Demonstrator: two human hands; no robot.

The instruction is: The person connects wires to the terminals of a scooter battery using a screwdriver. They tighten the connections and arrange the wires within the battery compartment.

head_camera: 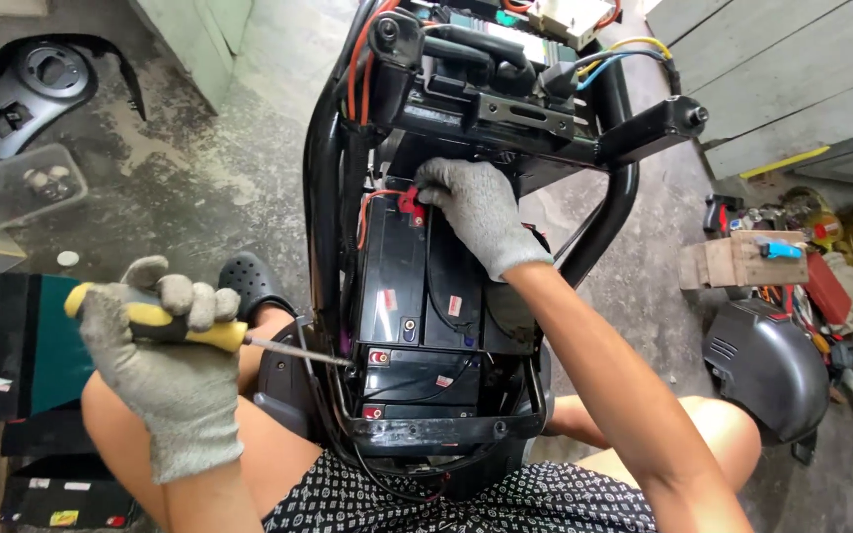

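Left hand (165, 370): gloved, fist wrapped tight round the yellow-and-black handle of a screwdriver (204, 334); shaft points right, tip at the near-left edge of the battery bay.
Right hand (481, 209): gloved, reaching into the frame; fingers pinched on or right at the red terminal cap (410, 204). Whether the cap is truly gripped or only touched cannot be told, as the fingertips hide it.
Batteries (426, 296): black blocks packed side by side and stacked inside the scooter frame (326, 188), between the person's knees; small red and white labels on their tops.
Look of batteries: cases dusty, dull; thin black leads loop across the near ones, an orange wire (365, 212) curls down to the red cap.
Risk 1: bare metal screwdriver shaft lies close to terminals; likely short if it bridges a terminal and the steel frame.
Risk 2: a pull on the cap could strain the orange wire, which looks thin.
Risk 3: knit gloves may snag on bracket edges in the tight bay.
Farther off: yellow and blue wires (624, 51) near the upper bracket; clear plastic tub (22, 185) of small parts on the concrete floor (199, 188), left; black cover panel (764, 365) on the floor, right.
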